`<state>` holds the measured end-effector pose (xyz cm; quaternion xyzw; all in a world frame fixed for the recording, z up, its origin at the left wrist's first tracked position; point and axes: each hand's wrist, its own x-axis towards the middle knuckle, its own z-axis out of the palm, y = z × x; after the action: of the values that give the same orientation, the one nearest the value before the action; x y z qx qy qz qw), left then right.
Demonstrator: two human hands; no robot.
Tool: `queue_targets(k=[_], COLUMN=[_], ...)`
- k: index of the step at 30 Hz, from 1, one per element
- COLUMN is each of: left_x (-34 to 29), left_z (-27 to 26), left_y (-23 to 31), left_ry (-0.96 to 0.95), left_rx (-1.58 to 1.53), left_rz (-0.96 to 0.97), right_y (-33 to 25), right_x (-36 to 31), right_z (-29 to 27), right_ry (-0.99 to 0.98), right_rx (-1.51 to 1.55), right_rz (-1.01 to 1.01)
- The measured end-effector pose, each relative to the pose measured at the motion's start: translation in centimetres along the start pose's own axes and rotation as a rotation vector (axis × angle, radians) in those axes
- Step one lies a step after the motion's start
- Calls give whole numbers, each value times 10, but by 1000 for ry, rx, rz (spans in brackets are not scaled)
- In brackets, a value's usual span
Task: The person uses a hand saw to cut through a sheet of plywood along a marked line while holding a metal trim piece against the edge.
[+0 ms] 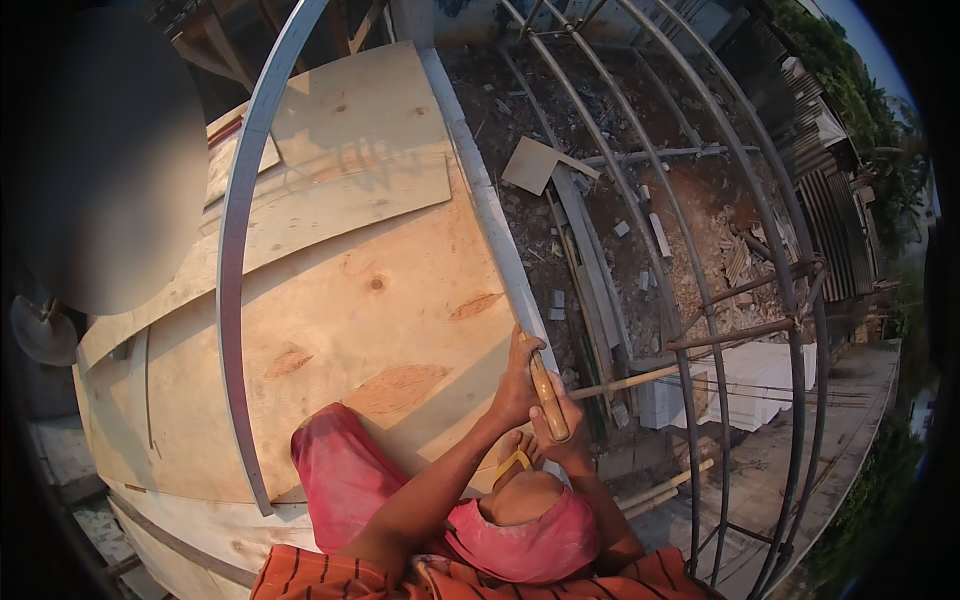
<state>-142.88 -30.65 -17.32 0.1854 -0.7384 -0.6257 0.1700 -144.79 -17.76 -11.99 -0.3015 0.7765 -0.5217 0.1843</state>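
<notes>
**Two hands on one wooden handle at the roof edge**

Two hands met at the right edge of the pale plywood sheeting [330, 300], where a grey metal edge strip [490, 215] ran along the boards. I saw the left hand [517, 385] with its fingers curled shut around the upper part of a tan wooden tool handle [549, 397], and the right hand [570, 432] wrapped closed around the lower part of that same handle, just below the left. The handle stood nearly upright, tilted slightly, right beside the edge strip; whatever head it carried was hidden behind the left hand, so I could not tell what tool it was.

Below the hands sat a bare foot in a yellow-strapped sandal [512, 465], and the knees in faded red cloth trousers [345, 480] rested on the plywood. An orange striped shirt [330, 578] filled the lower edge of the view.

A curved grey metal bar [232, 260] arched across the plywood on my left. To the right, thin bent steel rods [690, 250] formed a cage over a long drop to rubble-strewn ground [640, 210] and stacked white blocks [750, 385].
</notes>
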Motion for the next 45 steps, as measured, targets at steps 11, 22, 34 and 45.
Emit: queue_targets(k=[11, 22, 34, 45], left_x=[191, 258, 257, 116], left_z=[-127, -300, -306, -153], left_y=[-5, 465, 444, 41], left_ry=[-494, 208, 369, -289], left_rx=[797, 835, 1086, 616], left_rz=[-106, 36, 302, -45], right_y=[14, 46, 59, 36], right_x=[158, 166, 161, 152], right_z=[57, 44, 62, 52], right_ry=[103, 154, 24, -13], right_rx=[-22, 15, 225, 311], right_rz=[-74, -137, 90, -6])
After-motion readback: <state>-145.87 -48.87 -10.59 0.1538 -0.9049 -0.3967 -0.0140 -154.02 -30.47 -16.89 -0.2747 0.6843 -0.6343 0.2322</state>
